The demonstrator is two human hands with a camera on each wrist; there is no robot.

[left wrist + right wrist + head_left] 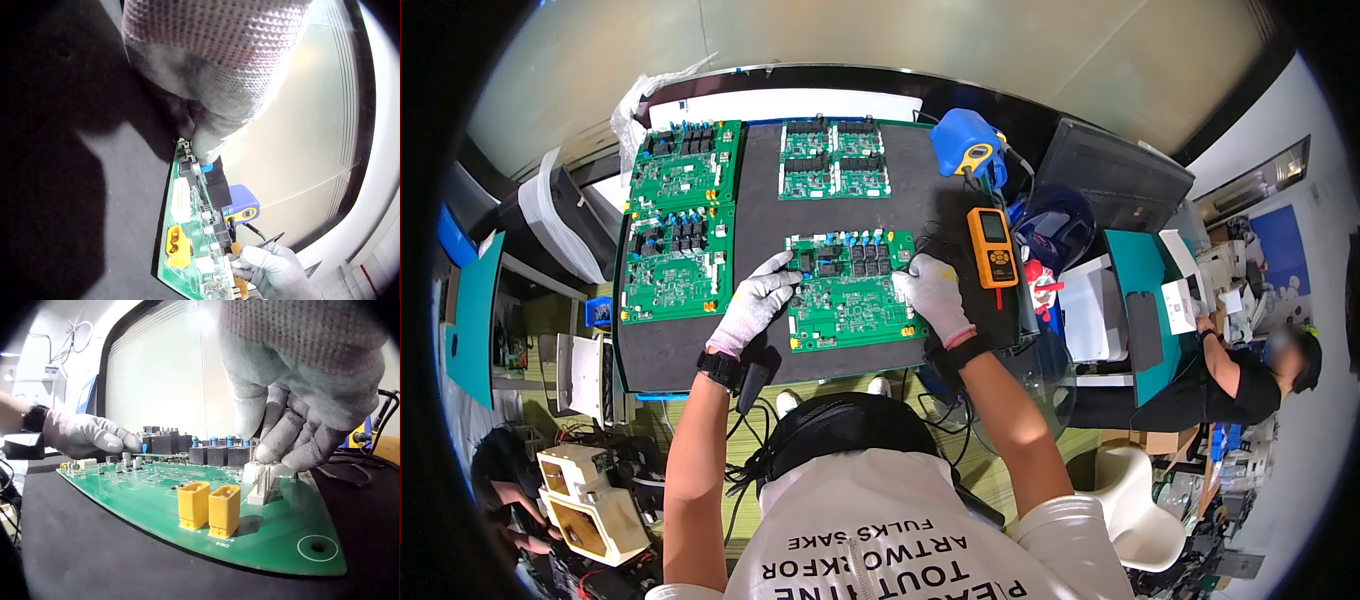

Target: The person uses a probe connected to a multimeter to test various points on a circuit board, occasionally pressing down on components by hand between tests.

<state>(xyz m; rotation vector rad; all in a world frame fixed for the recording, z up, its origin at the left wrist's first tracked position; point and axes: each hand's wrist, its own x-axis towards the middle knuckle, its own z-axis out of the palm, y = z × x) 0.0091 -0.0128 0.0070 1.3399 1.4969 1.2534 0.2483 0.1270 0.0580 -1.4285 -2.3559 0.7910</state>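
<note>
A green circuit board [850,310] with black relays and yellow connectors [209,509] lies on the dark mat between both gloved hands. At its left edge, my left hand [762,297] grips the board; the left wrist view shows thumb and finger [209,140] meeting at the board's corner. My right hand [935,293] holds the opposite edge, fingers curled beside white pin connectors [261,487]. A thin dark sliver shows between the right thumb and fingers in the right wrist view; what it is I cannot tell. Both hands wear whitish knit gloves.
Two similar large boards [675,260] lie at the mat's left, and a panel of smaller boards [835,177] at the back. An orange handheld meter [992,248] and a blue-and-yellow device [967,143] stand at the right. Another person [1230,385] is beyond, right.
</note>
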